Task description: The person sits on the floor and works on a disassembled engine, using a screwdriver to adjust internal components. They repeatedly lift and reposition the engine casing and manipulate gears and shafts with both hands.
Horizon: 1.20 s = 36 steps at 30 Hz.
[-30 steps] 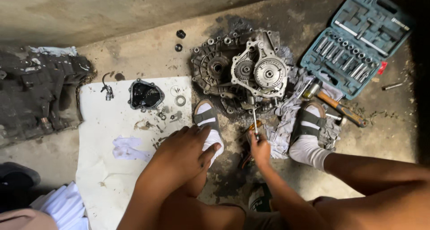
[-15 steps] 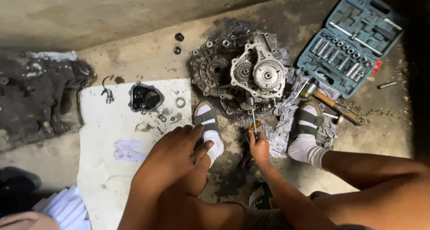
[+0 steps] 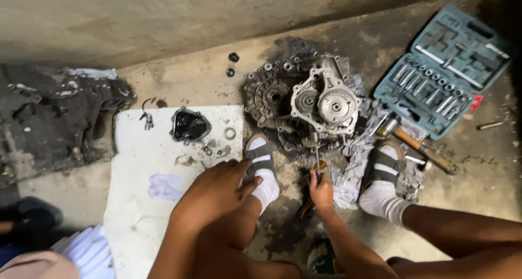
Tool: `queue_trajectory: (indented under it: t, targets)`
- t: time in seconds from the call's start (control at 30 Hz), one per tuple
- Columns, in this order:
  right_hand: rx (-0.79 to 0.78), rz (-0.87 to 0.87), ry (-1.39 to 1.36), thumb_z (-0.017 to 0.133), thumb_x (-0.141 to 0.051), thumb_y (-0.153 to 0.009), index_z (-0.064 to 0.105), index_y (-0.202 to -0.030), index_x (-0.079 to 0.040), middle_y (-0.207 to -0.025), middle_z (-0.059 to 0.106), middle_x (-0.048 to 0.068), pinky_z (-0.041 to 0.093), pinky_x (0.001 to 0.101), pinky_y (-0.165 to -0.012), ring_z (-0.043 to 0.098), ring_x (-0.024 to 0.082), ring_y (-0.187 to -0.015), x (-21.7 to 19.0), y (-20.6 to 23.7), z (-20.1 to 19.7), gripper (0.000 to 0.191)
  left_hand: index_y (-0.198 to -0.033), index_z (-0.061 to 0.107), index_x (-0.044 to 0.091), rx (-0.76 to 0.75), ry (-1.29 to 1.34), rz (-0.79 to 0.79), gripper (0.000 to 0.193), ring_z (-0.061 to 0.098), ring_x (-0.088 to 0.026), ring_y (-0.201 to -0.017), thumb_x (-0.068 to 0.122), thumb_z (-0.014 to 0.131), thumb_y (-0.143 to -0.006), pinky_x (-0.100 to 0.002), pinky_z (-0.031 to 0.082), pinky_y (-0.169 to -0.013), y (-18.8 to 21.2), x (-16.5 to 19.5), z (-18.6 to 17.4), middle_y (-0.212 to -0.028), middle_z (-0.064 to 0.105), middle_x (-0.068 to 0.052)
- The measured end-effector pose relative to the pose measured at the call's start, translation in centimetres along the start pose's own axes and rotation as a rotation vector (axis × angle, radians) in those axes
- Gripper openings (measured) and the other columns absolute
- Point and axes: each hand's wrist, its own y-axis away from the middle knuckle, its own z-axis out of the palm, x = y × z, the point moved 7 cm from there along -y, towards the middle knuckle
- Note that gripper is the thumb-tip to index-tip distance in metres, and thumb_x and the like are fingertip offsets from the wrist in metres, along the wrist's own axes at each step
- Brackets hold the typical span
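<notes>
My right hand (image 3: 322, 191) gripped a screwdriver (image 3: 316, 158), tip just ahead of my fingers at the gearbox casing (image 3: 304, 102); prying looked underway. Left hand (image 3: 215, 191) rested open on my knee.

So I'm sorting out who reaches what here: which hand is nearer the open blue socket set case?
Right. The right hand holds a screwdriver below the gearbox housing, left of and below the socket set case. The left hand rests farther left, beside the white sheet.

Stained concrete floor (image 3: 206, 78) under dim light, bare grimy wall (image 3: 163, 12) behind, white sheet (image 3: 136, 203) spread out.
</notes>
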Motion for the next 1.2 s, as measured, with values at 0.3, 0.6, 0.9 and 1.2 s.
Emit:
queue_trajectory:
  t: [0.3,0.6,0.9,1.2]
  targets:
    - [-0.184,0.079,0.151,0.064,-0.049,-0.098,0.065,-0.093,0.003,-0.068,0.066,0.029,0.051,0.0548,-0.056,0.066,0.050,-0.064,3.0,-1.3,-0.9,0.052,-0.127,0.062,0.004,-0.133,0.009,0.063,0.054,0.069,-0.041,-0.098,0.047,0.057,-0.095,-0.049,0.054,-0.086,-6.0,-2.1,4.5,-0.105,0.072,-0.024]
    - [-0.106,0.082,0.134,0.063,-0.049,-0.097,0.066,-0.099,0.004,-0.070,0.066,0.031,0.052,0.0558,-0.057,0.066,0.051,-0.064,2.0,-0.8,0.7,0.054,-0.124,0.062,0.003,-0.157,0.001,0.101,0.053,0.070,-0.041,-0.095,0.048,0.057,-0.096,-0.049,0.055,-0.084,-7.3,-2.5,6.1,-0.102,0.073,-0.024]
    - [-0.087,0.105,0.092,0.065,-0.046,-0.096,0.066,-0.102,0.006,-0.068,0.065,0.031,0.050,0.0553,-0.054,0.064,0.051,-0.062,2.4,-0.7,1.0,0.052,-0.126,0.063,0.003,-0.126,-0.029,0.080,0.052,0.069,-0.042,-0.096,0.045,0.058,-0.096,-0.049,0.055,-0.085,-6.4,-1.5,4.2,-0.103,0.073,-0.025]
    - [-0.025,-0.010,0.054,0.064,-0.044,-0.098,0.065,-0.106,0.008,-0.070,0.066,0.031,0.052,0.0521,-0.054,0.066,0.049,-0.062,1.7,-0.8,1.4,0.052,-0.116,0.068,0.008,-0.061,0.101,-0.052,0.037,0.066,-0.040,-0.093,0.037,0.065,-0.092,-0.047,0.053,-0.080,-1.2,4.0,-2.3,-0.097,0.071,-0.019]
